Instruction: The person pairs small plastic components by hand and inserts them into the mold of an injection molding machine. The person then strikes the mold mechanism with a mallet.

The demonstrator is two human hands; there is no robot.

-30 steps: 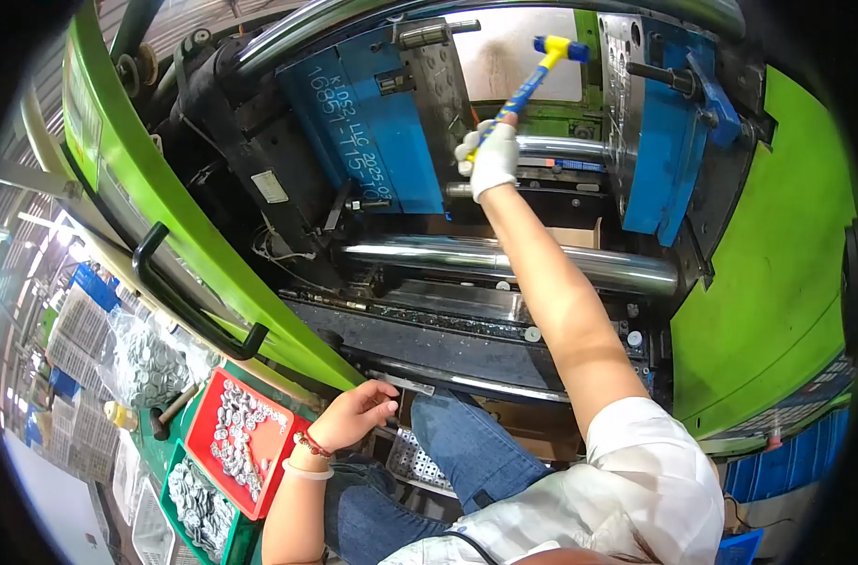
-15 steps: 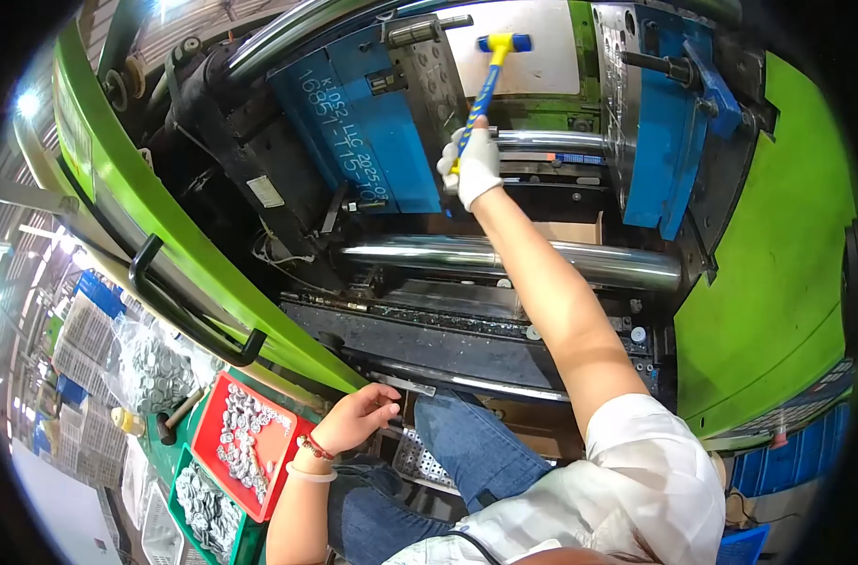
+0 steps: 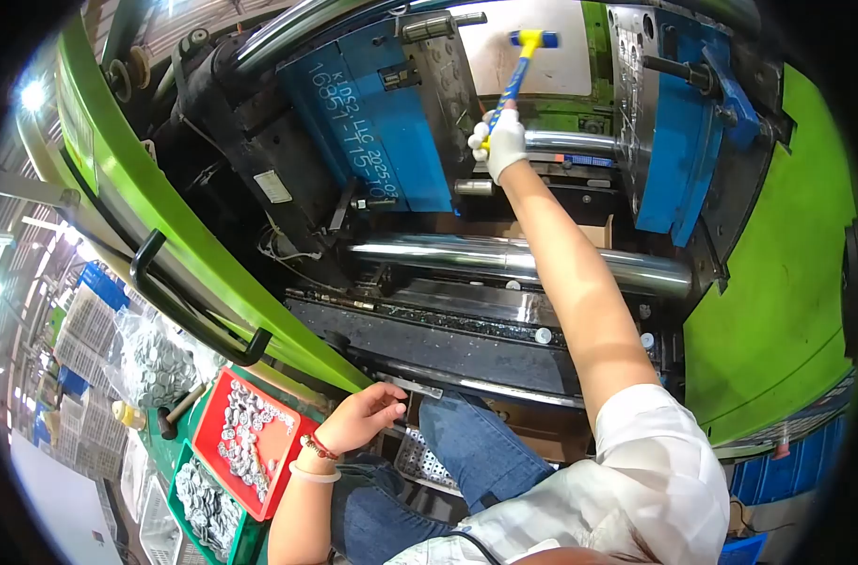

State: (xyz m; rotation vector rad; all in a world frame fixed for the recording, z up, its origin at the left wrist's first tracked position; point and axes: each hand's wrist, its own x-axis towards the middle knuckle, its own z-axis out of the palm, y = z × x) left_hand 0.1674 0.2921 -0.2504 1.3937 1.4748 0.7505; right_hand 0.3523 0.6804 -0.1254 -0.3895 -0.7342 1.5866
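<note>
My right hand (image 3: 504,146), in a white glove, is closed around the handle of a yellow and blue mallet (image 3: 518,80). The mallet's head points up, in the gap between the two mold halves of a molding machine. Left of it stands the blue mold half (image 3: 372,132) with white writing and a metal face; on the right is the other blue mold half (image 3: 673,132). My left hand (image 3: 372,414), bare, hovers by the lower end of the green door (image 3: 297,339). Its fingers are loosely bent, thumb apart, and nothing shows in them.
Polished bars (image 3: 429,250) cross the machine below the mold. At lower left, a red tray (image 3: 278,490) of small shiny parts overlaps a green bin (image 3: 179,508) of similar parts. A hammer (image 3: 170,421) lies beside them. A black handle (image 3: 193,325) juts from the door.
The view has shifted slightly, so the machine sits a little farther right and lower. My right hand and the mallet appear farther right from the left mold half. The left hand stays put.
</note>
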